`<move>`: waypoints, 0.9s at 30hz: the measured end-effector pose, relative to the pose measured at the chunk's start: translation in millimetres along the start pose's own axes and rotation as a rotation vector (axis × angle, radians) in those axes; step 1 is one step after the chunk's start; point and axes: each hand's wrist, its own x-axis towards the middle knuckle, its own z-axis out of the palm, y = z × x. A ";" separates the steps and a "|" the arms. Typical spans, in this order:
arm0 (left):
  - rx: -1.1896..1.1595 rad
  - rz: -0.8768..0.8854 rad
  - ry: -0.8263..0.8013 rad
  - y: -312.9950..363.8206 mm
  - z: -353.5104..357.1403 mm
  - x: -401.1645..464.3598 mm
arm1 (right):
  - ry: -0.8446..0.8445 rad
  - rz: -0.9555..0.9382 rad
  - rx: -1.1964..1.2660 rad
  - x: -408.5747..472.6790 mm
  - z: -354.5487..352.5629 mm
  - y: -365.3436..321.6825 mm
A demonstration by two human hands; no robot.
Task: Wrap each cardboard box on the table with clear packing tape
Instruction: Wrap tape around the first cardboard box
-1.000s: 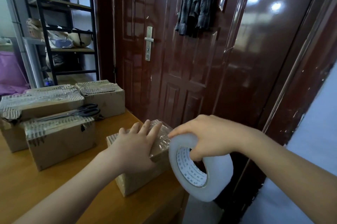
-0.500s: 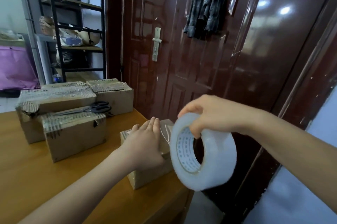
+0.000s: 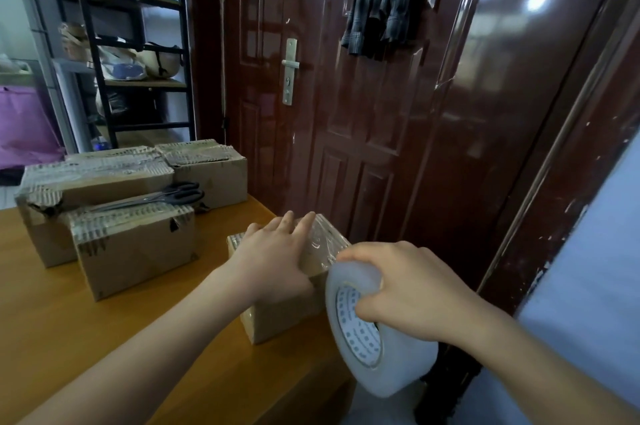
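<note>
A small cardboard box [image 3: 280, 317] stands near the right edge of the wooden table [image 3: 104, 338], its top partly covered in shiny clear tape. My left hand [image 3: 273, 258] presses flat on the box's top with straight fingers. My right hand [image 3: 405, 289] grips a large roll of clear packing tape [image 3: 377, 338], held against the box's right side, past the table edge. A strip of tape runs from the roll onto the box top. Three more cardboard boxes [image 3: 135, 248] [image 3: 93, 182] [image 3: 211, 168] sit at the back left.
Black scissors [image 3: 162, 198] lie on top of the nearest back box. A dark red door [image 3: 346, 95] with a metal handle stands close behind the table. A black shelf rack [image 3: 128, 44] holding assorted items is at the far left.
My right hand has lowered the tape roll down along the box's right side, pulling tape over the top. My left hand stays pressed on the box. The view has shifted slightly.
</note>
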 end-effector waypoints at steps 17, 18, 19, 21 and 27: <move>0.015 -0.001 -0.048 10.1 -3.3 -2.8 | 0.730 0.006 0.171 -24.2 73.1 21.7; 0.014 0.000 -0.044 9.8 -3.0 -3.1 | 0.824 0.000 0.212 -27.3 82.4 22.8; 0.012 0.002 -0.040 9.4 -2.8 -3.6 | 0.900 -0.003 0.246 -30.3 92.8 23.5; 0.005 0.015 -0.031 8.9 -2.6 -2.9 | 1.011 0.000 0.296 -35.7 113.7 22.3; -0.042 0.040 0.012 9.7 -2.1 -1.8 | 1.235 -0.043 0.444 -30.5 160.5 19.6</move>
